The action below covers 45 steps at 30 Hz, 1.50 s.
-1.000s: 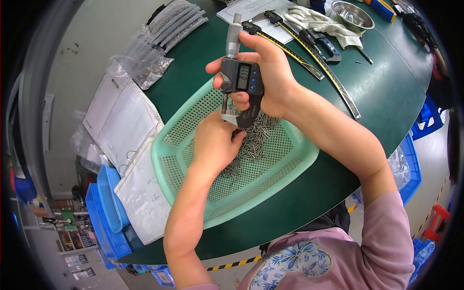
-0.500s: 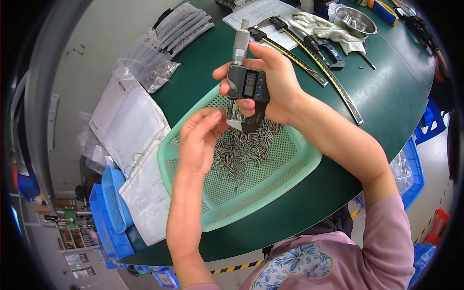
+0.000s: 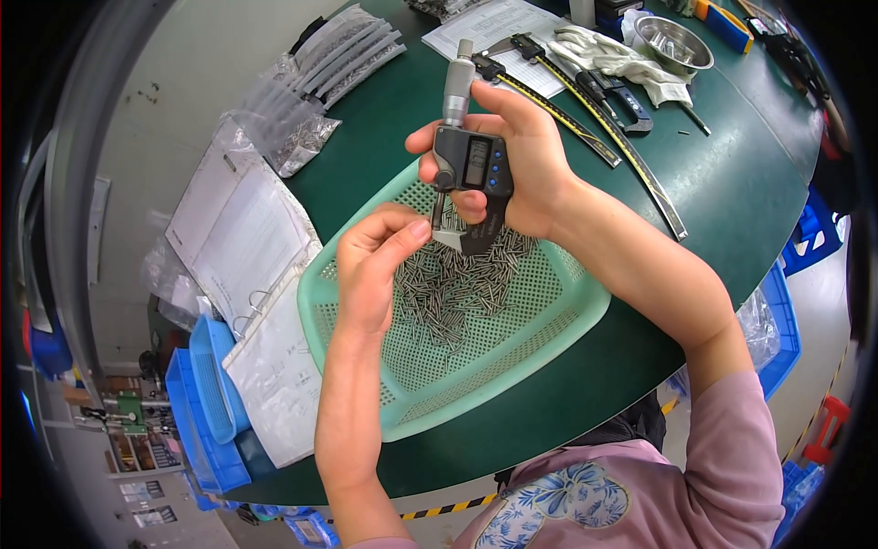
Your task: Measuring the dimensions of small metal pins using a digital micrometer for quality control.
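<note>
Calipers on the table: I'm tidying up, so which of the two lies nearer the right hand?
The left caliper, closest to the right hand; the other caliper lies farther right, reaching lower in the picture.

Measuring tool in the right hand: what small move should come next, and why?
Perhaps gently line up the left hand's fingertips with the tool's measuring ends: they are right beside them, while the right hand holds the measuring tool over the basket of metal pins. Whether they pinch a pin is too small to tell.
</note>
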Available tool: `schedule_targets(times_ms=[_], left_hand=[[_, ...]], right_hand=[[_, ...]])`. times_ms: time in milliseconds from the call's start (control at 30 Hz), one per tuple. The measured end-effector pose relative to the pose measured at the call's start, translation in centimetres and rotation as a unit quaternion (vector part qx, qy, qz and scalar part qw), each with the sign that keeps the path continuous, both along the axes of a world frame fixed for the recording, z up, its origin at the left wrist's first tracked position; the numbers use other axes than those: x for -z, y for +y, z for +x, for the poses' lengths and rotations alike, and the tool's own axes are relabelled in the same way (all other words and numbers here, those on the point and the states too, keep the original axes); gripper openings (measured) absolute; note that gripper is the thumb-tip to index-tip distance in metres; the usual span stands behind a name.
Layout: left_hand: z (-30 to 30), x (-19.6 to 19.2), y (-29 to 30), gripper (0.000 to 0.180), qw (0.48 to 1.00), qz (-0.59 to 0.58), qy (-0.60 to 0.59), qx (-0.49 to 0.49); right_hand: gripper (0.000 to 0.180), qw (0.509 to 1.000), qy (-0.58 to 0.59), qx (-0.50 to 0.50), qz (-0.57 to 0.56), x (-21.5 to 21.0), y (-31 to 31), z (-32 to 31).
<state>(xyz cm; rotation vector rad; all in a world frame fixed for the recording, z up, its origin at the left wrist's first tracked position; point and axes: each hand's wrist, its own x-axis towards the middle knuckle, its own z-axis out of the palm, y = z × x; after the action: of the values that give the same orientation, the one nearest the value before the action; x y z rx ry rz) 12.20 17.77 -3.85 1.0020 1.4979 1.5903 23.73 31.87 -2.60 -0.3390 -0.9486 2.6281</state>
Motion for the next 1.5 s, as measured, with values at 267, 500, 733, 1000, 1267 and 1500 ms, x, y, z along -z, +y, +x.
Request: schedule_targets(times_ms=[267, 500, 733, 1000, 1267, 1500], left_hand=[[-0.03, 0.05, -0.05, 0.007, 1.0, -0.008, 0.003, 0.009], [0.03, -0.06, -0.11, 0.01, 0.998, -0.046, -0.023, 0.025], [-0.02, -0.24, -0.12, 0.009, 0.996, -0.029, -0.071, 0.034], [-0.08, -0.06, -0.15, 0.01, 0.999, -0.015, -0.044, 0.013], [0.05, -0.21, -0.08, 0.008, 1.0, 0.001, 0.008, 0.002], [0.05, -0.19, -0.02, 0.008, 1.0, 0.0, 0.028, 0.01]], right_hand=[[0.056, 1.0, -0.003, 0.002, 0.008, -0.18, -0.02, 0.03], [0.058, 1.0, -0.007, -0.005, 0.021, -0.39, -0.1, 0.2], [0.062, 0.999, -0.016, -0.007, 0.028, -0.48, -0.32, 0.07], [0.061, 1.0, 0.0, -0.012, 0.009, -0.2, -0.04, 0.15], [0.061, 1.0, 0.005, -0.012, 0.0, -0.11, -0.09, 0.09], [0.059, 1.0, 0.003, -0.006, 0.017, 0.07, 0.03, 0.06]])
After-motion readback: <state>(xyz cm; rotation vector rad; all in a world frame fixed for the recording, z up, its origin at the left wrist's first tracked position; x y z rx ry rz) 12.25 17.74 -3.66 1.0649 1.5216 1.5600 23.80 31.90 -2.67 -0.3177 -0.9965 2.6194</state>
